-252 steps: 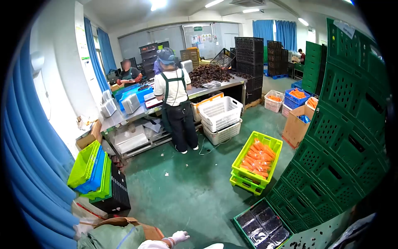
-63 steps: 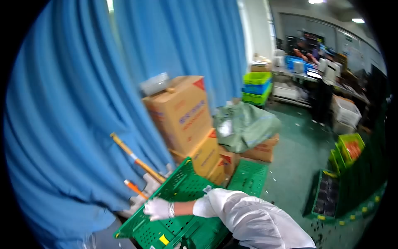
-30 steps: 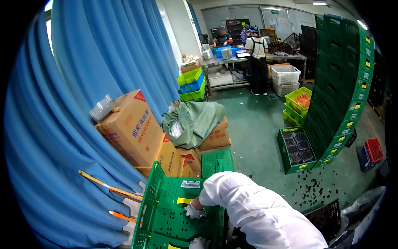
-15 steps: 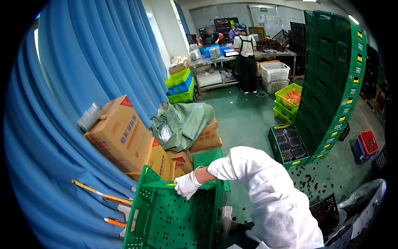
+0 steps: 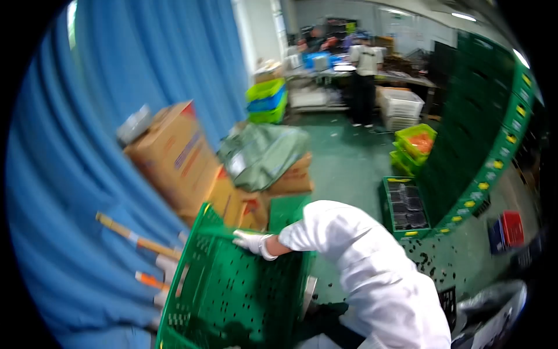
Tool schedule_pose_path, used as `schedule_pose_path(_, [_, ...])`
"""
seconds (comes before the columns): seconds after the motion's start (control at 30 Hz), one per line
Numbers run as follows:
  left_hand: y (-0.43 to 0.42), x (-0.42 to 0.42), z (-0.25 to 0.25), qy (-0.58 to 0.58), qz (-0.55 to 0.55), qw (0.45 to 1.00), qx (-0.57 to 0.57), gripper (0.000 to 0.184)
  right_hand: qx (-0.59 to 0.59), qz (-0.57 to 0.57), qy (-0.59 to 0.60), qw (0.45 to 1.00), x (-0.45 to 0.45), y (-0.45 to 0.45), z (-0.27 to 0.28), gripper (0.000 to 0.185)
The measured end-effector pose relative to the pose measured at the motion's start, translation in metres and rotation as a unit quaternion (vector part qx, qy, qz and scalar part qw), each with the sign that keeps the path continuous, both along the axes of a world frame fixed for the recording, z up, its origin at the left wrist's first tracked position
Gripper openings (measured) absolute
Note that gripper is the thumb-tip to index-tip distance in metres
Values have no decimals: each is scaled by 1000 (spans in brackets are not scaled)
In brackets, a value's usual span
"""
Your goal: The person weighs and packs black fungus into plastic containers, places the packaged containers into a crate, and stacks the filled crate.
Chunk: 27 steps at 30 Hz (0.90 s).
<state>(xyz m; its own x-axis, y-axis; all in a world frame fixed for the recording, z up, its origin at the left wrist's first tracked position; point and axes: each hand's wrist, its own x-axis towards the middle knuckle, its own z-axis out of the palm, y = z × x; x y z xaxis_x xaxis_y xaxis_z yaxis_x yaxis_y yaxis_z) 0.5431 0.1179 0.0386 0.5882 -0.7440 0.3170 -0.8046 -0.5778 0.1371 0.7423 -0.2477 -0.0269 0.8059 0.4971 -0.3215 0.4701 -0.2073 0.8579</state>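
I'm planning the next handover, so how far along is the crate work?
Looks done: a green plastic crate on the floor already holds dark packs. In hand: the white-gloved right hand is at the rim of a nearer, perforated green plastic crate. Probably left: filling that one, since its visible bottom is bare.

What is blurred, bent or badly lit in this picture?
Head view: print on the top cardboard box is smeared, the far worker blurry; the tall crate stack bows, corners are black; a ceiling lamp glares, shadow darkens the open crate.
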Motion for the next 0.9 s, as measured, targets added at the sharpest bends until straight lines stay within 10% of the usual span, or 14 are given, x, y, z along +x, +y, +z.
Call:
schedule_pose_path(0.03, [-18,14,15,227,80,916,322,39,-26,-34,20,999,-33,21,32,58])
schedule_pose_path(0.13, [-40,28,0,190,55,961,193,47,139,97,193,967,-75,74,40,50])
schedule_pose_path(0.27, [-6,25,4,270,138,900,314,47,392,131,-3,911,31,-10,-6,39])
schedule_pose_path(0.33, [11,12,2,247,154,909,299,49,261,-63,63,961,12,-79,131,60])
schedule_pose_path(0.4, [-3,18,4,266,158,912,270,49,239,11,-67,969,39,-94,68,83])
schedule_pose_path(0.5, [-23,37,-6,216,116,950,194,40,331,-76,56,939,8,-47,108,77])
schedule_pose_path(0.67, [-31,41,17,178,161,960,144,32,451,137,209,857,-22,44,101,74])
schedule_pose_path(0.73, [-12,19,29,154,217,963,-48,29,478,155,249,828,-25,64,106,72])
schedule_pose_path(0.8, [-2,-25,48,61,328,928,-168,30,594,146,302,731,0,64,75,72])
schedule_pose_path(0.9, [3,-95,40,67,455,821,-340,34,821,-142,396,387,21,94,27,73])
